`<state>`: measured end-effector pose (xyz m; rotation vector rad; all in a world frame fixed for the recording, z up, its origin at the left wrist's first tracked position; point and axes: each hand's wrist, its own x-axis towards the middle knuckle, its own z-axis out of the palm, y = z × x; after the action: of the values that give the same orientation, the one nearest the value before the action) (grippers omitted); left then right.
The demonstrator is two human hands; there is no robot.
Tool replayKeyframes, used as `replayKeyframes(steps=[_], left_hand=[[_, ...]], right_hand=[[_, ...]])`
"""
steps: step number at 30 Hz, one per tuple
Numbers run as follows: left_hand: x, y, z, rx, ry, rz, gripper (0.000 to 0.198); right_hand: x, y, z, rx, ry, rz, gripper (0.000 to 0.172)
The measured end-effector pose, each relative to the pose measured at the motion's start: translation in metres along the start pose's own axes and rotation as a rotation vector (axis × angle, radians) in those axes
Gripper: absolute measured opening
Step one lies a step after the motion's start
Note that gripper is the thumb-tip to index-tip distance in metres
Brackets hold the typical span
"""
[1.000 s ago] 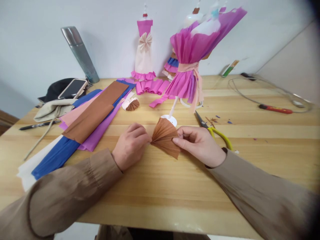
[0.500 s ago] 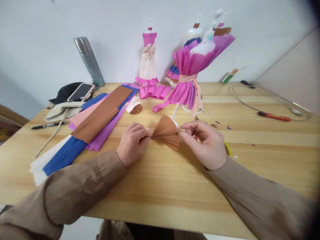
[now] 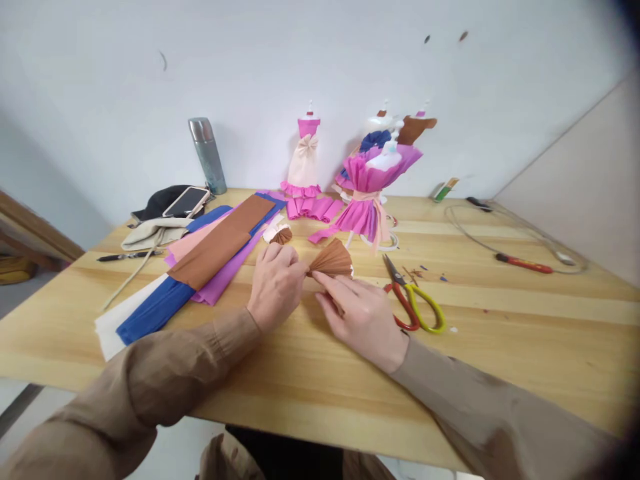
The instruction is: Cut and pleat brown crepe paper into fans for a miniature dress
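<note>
A pleated brown crepe paper fan [image 3: 332, 259] spreads out over the table, its gathered point pinched by my left hand [image 3: 278, 283]. My right hand [image 3: 359, 313] reaches in from the right, its fingers extended against the fan's lower pleats near the gathered end. A trace of white shows at the fan's far edge. Just beyond my left hand lies a smaller brown and white pleated piece [image 3: 278, 233]. Scissors [image 3: 413, 300] with red and yellow handles lie to the right of my right hand.
Crepe paper strips [image 3: 220, 243] lie at left. Behind stand several small mannequins, including one in a pink and cream dress [image 3: 303, 160] and one in magenta [image 3: 367, 200]. A thermos [image 3: 207, 157], phone [image 3: 186, 201], pen [image 3: 127, 255] and red-handled corded tool [image 3: 524, 263] are also there.
My right hand has moved from the fan's wide outer edge in toward its gathered point. My left hand keeps its pinch. The view has tilted up, and the scissors now show fully.
</note>
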<state>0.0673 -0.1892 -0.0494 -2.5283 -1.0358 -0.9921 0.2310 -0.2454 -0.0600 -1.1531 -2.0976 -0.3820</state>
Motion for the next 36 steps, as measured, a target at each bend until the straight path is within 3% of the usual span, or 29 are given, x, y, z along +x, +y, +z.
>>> replayKeyframes(steps=[5, 12, 27, 33, 36], left_hand=[[-0.001, 0.004, -0.003, 0.067, 0.011, -0.027, 0.024], [-0.006, 0.004, 0.003, 0.021, 0.040, -0.058, 0.026], [-0.013, -0.002, 0.002, 0.149, 0.034, 0.251, 0.022], [-0.014, -0.006, -0.004, 0.250, 0.115, 0.434, 0.019], [-0.011, -0.008, -0.009, 0.249, 0.131, 0.529, 0.017]], right_hand=[[-0.002, -0.005, 0.020, 0.227, 0.006, 0.100, 0.039], [0.004, 0.004, 0.032, 0.175, 0.053, 0.075, 0.031], [-0.005, 0.009, 0.033, 0.254, 0.030, 0.112, 0.025], [-0.003, 0.006, 0.013, 0.322, 0.113, 0.115, 0.022], [0.009, 0.011, 0.001, 0.353, 0.161, 0.271, 0.016]])
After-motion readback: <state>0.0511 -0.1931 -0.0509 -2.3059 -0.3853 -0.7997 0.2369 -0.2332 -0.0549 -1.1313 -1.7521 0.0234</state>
